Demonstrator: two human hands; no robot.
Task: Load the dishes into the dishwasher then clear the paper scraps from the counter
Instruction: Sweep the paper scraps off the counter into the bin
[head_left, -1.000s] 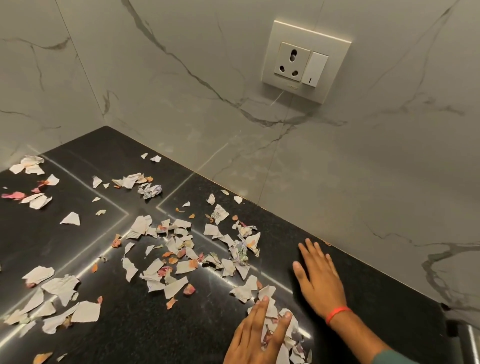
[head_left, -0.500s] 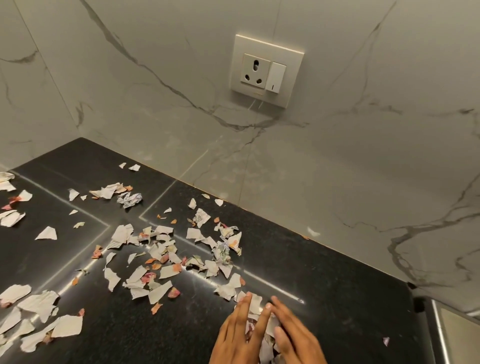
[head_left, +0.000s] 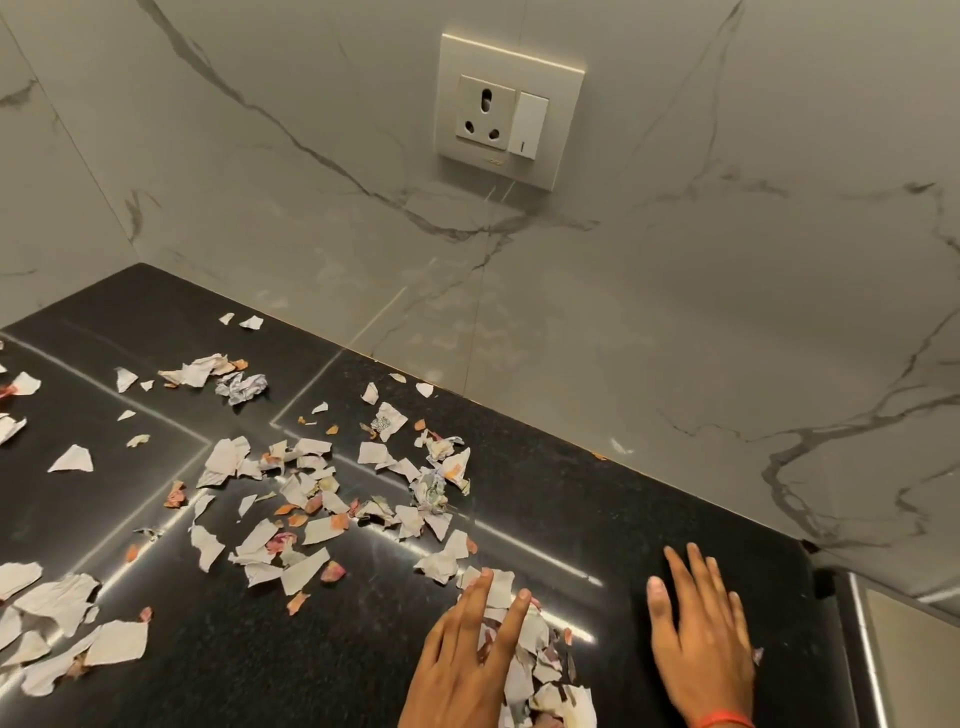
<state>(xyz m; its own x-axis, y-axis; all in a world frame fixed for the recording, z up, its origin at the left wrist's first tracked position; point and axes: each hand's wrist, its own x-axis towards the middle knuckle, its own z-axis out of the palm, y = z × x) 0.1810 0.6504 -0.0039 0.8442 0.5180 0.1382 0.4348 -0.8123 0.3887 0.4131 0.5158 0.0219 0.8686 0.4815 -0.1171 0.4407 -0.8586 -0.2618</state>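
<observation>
Torn white and orange paper scraps (head_left: 311, 499) lie scattered over the black counter (head_left: 597, 509). A gathered heap of scraps (head_left: 540, 670) sits at the bottom centre. My left hand (head_left: 462, 654) rests flat on the left side of that heap, fingers spread. My right hand (head_left: 701, 639), with an orange band at the wrist, lies flat on bare counter to the right of the heap, fingers apart, holding nothing. One tiny scrap (head_left: 757, 656) lies by its right edge. No dishes or dishwasher are in view.
A marble wall (head_left: 675, 312) backs the counter, with a socket and switch plate (head_left: 509, 111). A crumpled paper ball (head_left: 241, 387) lies near the back. The counter's right end meets a steel edge (head_left: 872, 649). More scraps (head_left: 57, 629) sit at the lower left.
My right hand has slid away from the heap to the right and now lies flat on bare counter. My left hand stays on the heap. The view has shifted slightly.
</observation>
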